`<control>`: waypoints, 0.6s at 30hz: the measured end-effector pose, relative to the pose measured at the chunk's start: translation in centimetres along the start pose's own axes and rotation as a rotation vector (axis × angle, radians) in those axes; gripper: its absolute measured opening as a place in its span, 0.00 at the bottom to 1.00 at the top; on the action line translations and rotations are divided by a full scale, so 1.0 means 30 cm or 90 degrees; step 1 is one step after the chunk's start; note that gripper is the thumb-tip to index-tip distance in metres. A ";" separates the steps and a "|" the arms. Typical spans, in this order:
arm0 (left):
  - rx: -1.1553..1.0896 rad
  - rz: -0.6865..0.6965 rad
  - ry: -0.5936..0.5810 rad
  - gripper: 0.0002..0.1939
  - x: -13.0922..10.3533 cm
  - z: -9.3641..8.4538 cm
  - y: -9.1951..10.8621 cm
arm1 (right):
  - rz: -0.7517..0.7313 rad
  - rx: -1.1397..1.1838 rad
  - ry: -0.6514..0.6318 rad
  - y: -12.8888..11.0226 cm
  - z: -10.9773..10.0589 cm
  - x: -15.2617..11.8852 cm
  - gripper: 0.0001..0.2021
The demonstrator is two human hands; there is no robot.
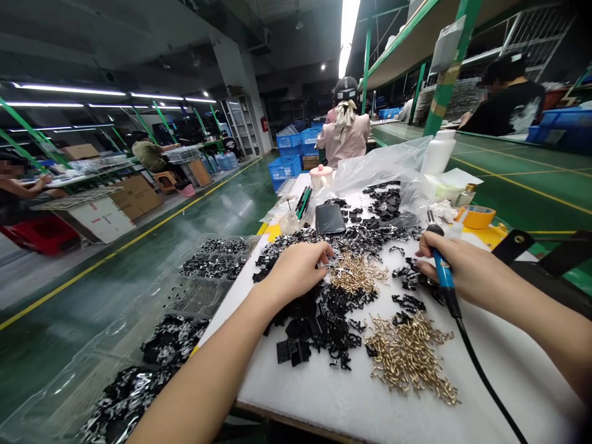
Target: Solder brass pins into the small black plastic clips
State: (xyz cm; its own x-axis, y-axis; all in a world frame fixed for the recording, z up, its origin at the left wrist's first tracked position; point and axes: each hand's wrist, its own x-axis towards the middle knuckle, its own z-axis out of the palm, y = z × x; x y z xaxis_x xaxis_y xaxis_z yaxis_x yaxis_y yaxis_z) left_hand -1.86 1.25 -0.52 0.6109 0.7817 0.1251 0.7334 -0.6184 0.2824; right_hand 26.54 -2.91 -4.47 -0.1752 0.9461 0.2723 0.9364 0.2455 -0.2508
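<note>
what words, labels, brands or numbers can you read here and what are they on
No text is readable.
White board at far left: small red marks, too small to read.
Black shirt at right: pale print, too blurred.
Blue-handled tool in the right hand: no legible lettering.

One curled, one gripping

The bare left hand bends its fingers toward the thumb, its bare forearm slanting behind it. Well to its right, the bare right hand closes in a grip.
</note>
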 end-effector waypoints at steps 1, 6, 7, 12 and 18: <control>0.017 0.005 -0.008 0.14 0.003 0.014 0.003 | -0.007 0.003 0.010 -0.014 0.001 0.001 0.08; 0.067 0.019 -0.003 0.14 0.022 0.054 -0.005 | -0.083 0.044 -0.061 -0.079 0.022 0.001 0.07; 0.070 0.024 0.003 0.15 0.024 0.057 -0.008 | -0.087 0.038 -0.070 -0.086 0.026 -0.001 0.06; 0.067 0.029 0.014 0.14 0.027 0.056 -0.017 | -0.042 -0.032 -0.032 -0.090 0.019 -0.016 0.06; -0.032 0.019 0.052 0.11 0.026 0.030 -0.017 | -0.041 -0.116 0.037 -0.073 0.009 -0.028 0.07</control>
State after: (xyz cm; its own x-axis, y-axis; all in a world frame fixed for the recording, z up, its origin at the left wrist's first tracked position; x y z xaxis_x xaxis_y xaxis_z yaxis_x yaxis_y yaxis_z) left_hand -1.49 2.11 -1.42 0.6041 0.7685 0.2109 0.6982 -0.6380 0.3247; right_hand 24.54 -4.19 -4.39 -0.2229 0.9150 0.3363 0.9643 0.2575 -0.0613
